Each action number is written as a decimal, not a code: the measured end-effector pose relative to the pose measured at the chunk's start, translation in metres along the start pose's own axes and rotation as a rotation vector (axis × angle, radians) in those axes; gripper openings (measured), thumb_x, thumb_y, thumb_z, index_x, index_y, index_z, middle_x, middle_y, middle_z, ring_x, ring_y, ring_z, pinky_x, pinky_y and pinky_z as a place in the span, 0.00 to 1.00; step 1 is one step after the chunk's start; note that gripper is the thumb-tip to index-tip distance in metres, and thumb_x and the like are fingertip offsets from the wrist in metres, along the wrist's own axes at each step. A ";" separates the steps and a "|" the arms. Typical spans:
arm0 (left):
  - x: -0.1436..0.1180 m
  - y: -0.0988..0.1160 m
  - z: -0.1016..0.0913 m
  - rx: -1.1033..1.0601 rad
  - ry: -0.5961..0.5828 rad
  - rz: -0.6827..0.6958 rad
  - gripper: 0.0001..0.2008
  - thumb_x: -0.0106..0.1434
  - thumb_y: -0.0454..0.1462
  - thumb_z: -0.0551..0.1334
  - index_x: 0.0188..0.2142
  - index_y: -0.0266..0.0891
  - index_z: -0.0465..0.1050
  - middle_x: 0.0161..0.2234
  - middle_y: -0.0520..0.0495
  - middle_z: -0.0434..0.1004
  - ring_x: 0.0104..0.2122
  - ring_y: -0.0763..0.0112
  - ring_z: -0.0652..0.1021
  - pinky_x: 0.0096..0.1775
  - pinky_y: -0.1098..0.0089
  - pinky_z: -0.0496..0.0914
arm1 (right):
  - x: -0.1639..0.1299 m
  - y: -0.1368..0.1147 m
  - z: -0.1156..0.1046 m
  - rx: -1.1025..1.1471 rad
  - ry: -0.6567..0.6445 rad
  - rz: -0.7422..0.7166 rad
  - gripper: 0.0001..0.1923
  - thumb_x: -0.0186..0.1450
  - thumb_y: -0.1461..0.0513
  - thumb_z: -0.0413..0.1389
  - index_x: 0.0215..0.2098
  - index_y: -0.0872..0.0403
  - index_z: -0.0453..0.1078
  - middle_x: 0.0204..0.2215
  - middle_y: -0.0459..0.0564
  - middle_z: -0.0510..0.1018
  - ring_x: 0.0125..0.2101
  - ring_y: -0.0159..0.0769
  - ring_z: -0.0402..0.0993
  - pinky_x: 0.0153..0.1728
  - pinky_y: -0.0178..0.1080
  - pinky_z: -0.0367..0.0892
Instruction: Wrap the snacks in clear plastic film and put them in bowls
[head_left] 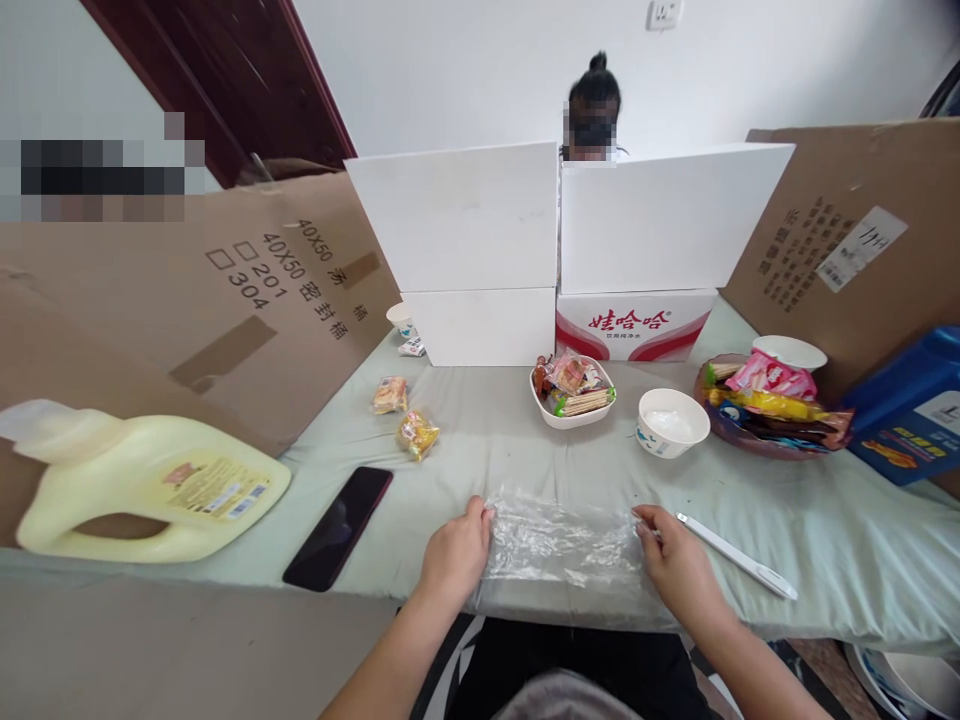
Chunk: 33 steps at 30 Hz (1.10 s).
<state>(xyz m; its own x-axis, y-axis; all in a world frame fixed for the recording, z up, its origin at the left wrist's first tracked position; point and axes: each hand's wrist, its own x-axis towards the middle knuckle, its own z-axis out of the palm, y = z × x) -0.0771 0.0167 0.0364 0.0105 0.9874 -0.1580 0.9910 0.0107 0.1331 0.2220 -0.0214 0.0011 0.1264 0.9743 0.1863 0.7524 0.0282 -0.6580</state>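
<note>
A clear plastic bag is stretched flat between my two hands at the table's front edge. My left hand pinches its left edge, and my right hand pinches the right edge. Just right of my right hand lies a long white handled tool, its exact kind unclear. Beyond the bag stand a white bowl of packaged snacks and a white paper bowl with something clear inside. Two wrapped snacks, one pale and one yellow, lie to the left.
White cardboard boxes wall off the back, a person behind them. Brown cartons flank the table. A phone and a yellow jug lie left; a snack-filled purple bowl and blue bottle are right.
</note>
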 end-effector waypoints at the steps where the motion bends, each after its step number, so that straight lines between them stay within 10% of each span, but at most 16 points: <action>1: 0.000 0.000 0.000 0.001 -0.008 -0.016 0.14 0.71 0.40 0.46 0.43 0.38 0.68 0.28 0.42 0.79 0.29 0.58 0.80 0.31 0.68 0.66 | -0.001 0.003 0.003 -0.059 -0.003 -0.007 0.14 0.67 0.57 0.44 0.39 0.52 0.70 0.34 0.51 0.80 0.32 0.39 0.77 0.34 0.40 0.69; 7: -0.004 0.004 0.008 0.005 0.191 0.065 0.11 0.69 0.37 0.52 0.41 0.37 0.71 0.33 0.40 0.77 0.33 0.56 0.79 0.36 0.61 0.70 | -0.006 0.011 0.011 -0.291 -0.034 -0.045 0.12 0.68 0.57 0.47 0.42 0.52 0.69 0.41 0.52 0.79 0.35 0.40 0.78 0.31 0.39 0.67; 10: -0.012 0.017 0.014 -0.066 0.466 0.348 0.11 0.68 0.34 0.51 0.39 0.38 0.73 0.39 0.39 0.77 0.41 0.57 0.77 0.44 0.58 0.69 | -0.008 0.007 0.010 -0.306 -0.044 -0.063 0.12 0.69 0.57 0.46 0.43 0.52 0.68 0.40 0.51 0.80 0.34 0.40 0.78 0.31 0.39 0.67; 15: -0.026 0.044 0.028 -0.178 0.413 0.815 0.13 0.67 0.34 0.54 0.50 0.42 0.70 0.51 0.42 0.74 0.56 0.56 0.70 0.56 0.53 0.65 | -0.010 0.001 0.004 -0.236 0.045 -0.142 0.13 0.69 0.58 0.44 0.41 0.52 0.69 0.37 0.51 0.80 0.38 0.41 0.77 0.37 0.41 0.69; 23: 0.023 0.011 0.028 -0.300 0.398 0.287 0.18 0.65 0.36 0.57 0.54 0.39 0.68 0.56 0.38 0.69 0.57 0.50 0.66 0.55 0.47 0.63 | -0.014 0.002 -0.005 -0.137 0.019 -0.184 0.12 0.69 0.58 0.44 0.39 0.51 0.69 0.37 0.51 0.79 0.39 0.41 0.76 0.40 0.43 0.70; 27: 0.051 -0.002 0.017 -0.366 0.192 0.339 0.06 0.55 0.31 0.63 0.34 0.40 0.74 0.55 0.44 0.70 0.60 0.51 0.62 0.57 0.47 0.60 | -0.015 0.002 -0.003 -0.120 0.045 -0.231 0.12 0.69 0.58 0.45 0.37 0.52 0.69 0.35 0.51 0.78 0.37 0.40 0.76 0.39 0.43 0.70; 33: 0.033 -0.007 -0.001 -0.707 0.254 0.452 0.03 0.60 0.32 0.57 0.30 0.40 0.66 0.48 0.42 0.75 0.53 0.61 0.71 0.55 0.57 0.65 | -0.022 -0.001 -0.011 -0.030 0.125 -0.311 0.08 0.69 0.59 0.47 0.41 0.50 0.67 0.37 0.51 0.76 0.40 0.40 0.75 0.43 0.44 0.70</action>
<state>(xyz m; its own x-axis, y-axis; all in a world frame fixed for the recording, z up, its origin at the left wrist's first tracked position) -0.0837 0.0496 0.0311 0.2686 0.9253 0.2676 0.5836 -0.3773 0.7190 0.2257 -0.0450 0.0059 -0.0352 0.8852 0.4639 0.7862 0.3111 -0.5339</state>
